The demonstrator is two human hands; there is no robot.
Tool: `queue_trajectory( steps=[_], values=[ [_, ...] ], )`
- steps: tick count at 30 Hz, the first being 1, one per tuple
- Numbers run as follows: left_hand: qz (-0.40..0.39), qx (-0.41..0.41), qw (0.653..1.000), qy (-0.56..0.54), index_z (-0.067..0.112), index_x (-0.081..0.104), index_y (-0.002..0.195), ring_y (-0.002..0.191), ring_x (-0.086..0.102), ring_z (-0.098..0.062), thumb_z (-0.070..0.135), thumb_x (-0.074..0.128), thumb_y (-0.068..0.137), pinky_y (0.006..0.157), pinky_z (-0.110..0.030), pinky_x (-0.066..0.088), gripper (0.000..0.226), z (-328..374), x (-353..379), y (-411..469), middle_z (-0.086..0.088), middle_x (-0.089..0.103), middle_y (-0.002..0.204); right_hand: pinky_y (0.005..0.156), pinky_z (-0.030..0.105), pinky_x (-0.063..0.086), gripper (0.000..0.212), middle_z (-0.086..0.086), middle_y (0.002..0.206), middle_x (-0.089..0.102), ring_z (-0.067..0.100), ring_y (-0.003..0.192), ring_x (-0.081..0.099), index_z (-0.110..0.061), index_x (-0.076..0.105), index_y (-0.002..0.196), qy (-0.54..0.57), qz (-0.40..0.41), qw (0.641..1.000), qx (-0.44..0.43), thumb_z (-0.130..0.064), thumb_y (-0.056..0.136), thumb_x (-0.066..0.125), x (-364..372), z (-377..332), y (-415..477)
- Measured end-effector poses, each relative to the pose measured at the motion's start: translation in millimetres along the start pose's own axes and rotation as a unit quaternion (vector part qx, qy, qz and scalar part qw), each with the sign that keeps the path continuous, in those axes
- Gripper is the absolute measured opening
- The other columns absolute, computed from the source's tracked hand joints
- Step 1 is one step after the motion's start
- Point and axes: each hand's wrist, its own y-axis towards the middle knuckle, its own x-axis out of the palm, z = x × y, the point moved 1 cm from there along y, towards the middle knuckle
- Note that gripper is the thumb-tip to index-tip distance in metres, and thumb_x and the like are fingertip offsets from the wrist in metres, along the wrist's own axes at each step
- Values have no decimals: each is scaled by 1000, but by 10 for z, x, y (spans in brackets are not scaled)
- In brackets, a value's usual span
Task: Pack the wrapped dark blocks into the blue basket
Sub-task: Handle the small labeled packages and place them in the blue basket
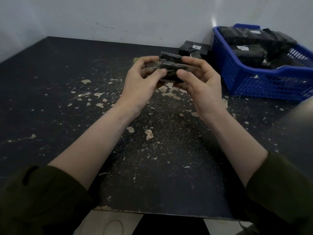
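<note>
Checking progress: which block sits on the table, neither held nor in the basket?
The block by the wall, left of the basket; others are held or inside it.

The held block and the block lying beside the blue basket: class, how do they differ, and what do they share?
The held block is gripped above the table by the left hand and right hand; the lying block rests untouched on it. The lying block shows a white label; the held block shows none. Both are dark, wrapped, outside the blue basket.
</note>
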Motion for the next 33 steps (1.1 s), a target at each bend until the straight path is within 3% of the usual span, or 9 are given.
queue_trajectory(
  steps=[4,8,13,16,19,22,24,27,33],
  values=[
    [8,-46,997,-59,15,51,100,105,69,-31,5,56,95,93,-43,56,12,-37,-29,42,-5,65,105,90,39,58,46,8,111,72,24,104,70,-13,60,120,-7,5,1000,-6,-8,77,74,9,-4,-7],
    [47,-28,998,-26,17,58,98,108,67,-28,11,65,92,92,-38,57,11,-67,-36,58,-6,67,105,92,37,58,37,4,110,73,18,103,69,-13,66,115,-74,30,996,-36,-5,81,78,12,-9,-5],
    [20,-11,999,-33,16,51,123,113,64,-22,41,79,64,97,-36,53,70,-59,-23,43,-2,62,114,84,39,61,30,5,104,74,34,96,69,-12,71,110,-108,28,992,-50,2,83,74,26,19,-10],
    [25,0,999,37,16,57,123,110,65,-16,47,76,55,100,-38,52,77,-56,-16,27,-2,66,114,84,41,61,29,3,102,75,34,96,69,-15,72,107,-115,24,992,-52,1,83,75,21,26,-12],
    [35,28,995,91,19,61,116,102,69,-15,56,71,57,94,-40,55,71,-64,-46,23,-3,70,108,86,44,60,28,0,100,74,29,93,70,-16,71,108,-118,21,991,-58,-3,83,75,28,15,-17],
    [6,53,995,86,19,67,102,98,71,-20,56,67,66,88,-43,58,51,-80,-46,7,-5,73,101,89,36,59,30,-6,101,71,14,95,69,-13,68,117,-107,7,994,-32,-7,87,72,45,1,-22],
    [-11,61,995,80,19,67,100,100,71,-22,53,69,68,88,-44,58,47,-89,-37,0,-8,73,102,90,37,59,30,-4,102,72,16,101,71,-11,66,121,-76,-1,997,11,-6,91,67,38,5,-16],
    [-17,60,993,101,21,67,103,102,70,-20,53,71,67,91,-44,56,48,-116,-34,6,-4,73,103,92,54,56,21,6,102,75,29,103,71,-10,71,112,-64,-4,997,36,-11,92,65,5,23,1],
    [-11,50,992,118,25,67,97,97,71,-22,52,69,64,90,-44,56,43,-136,-41,52,-4,74,100,94,42,58,38,8,112,73,22,106,70,-8,69,120,-89,-29,995,23,-15,82,74,19,10,-19]
  ],
)
